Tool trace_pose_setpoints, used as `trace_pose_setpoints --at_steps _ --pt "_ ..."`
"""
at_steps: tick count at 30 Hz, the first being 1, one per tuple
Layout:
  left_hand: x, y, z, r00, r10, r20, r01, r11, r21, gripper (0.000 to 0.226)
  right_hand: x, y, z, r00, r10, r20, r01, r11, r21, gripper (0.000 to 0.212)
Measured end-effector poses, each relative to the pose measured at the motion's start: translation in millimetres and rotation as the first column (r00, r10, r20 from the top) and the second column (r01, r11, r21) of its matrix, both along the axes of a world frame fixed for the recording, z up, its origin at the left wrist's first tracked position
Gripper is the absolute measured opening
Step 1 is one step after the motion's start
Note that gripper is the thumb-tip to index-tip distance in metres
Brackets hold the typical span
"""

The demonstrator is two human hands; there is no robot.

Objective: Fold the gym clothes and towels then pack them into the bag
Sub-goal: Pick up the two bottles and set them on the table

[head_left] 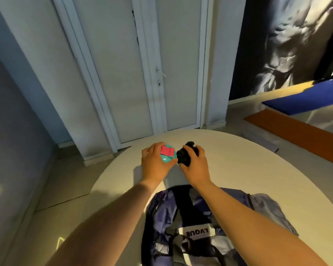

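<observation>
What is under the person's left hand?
A rolled teal-and-pink cloth bundle, in the grip of the left hand. The hand covers its left side; anything beneath the bundle is hidden.

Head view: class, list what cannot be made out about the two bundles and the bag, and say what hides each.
Head view: the left hand covers much of the teal and pink bundle; its kind cannot be told.
Head view: the right hand wraps the black bundle; dark, crumpled, kind unclear.
Head view: forearms cross the bag and the bottom edge cuts it off; open or closed is unclear.
</observation>
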State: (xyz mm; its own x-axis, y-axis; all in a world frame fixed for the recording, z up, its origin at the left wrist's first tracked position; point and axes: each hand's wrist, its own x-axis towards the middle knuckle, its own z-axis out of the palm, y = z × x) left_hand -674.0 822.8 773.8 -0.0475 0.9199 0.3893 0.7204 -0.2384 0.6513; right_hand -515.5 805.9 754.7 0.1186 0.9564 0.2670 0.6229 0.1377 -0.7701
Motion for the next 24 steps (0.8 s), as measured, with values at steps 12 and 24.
trace_pose_setpoints --at_steps 12,24 --pt "-139.0 127.9 -57.1 0.996 0.094 0.01 -0.09 0.98 -0.177 0.071 -143.7 138.3 -52.8 0.998 0.069 0.002 -0.068 0.977 -0.204 0.056" --pt "-156.3 165.5 -99.9 0.985 0.084 -0.152 -0.122 0.958 -0.259 0.053 -172.7 179.3 -92.8 0.999 0.039 -0.036 -0.046 0.97 -0.241 0.063"
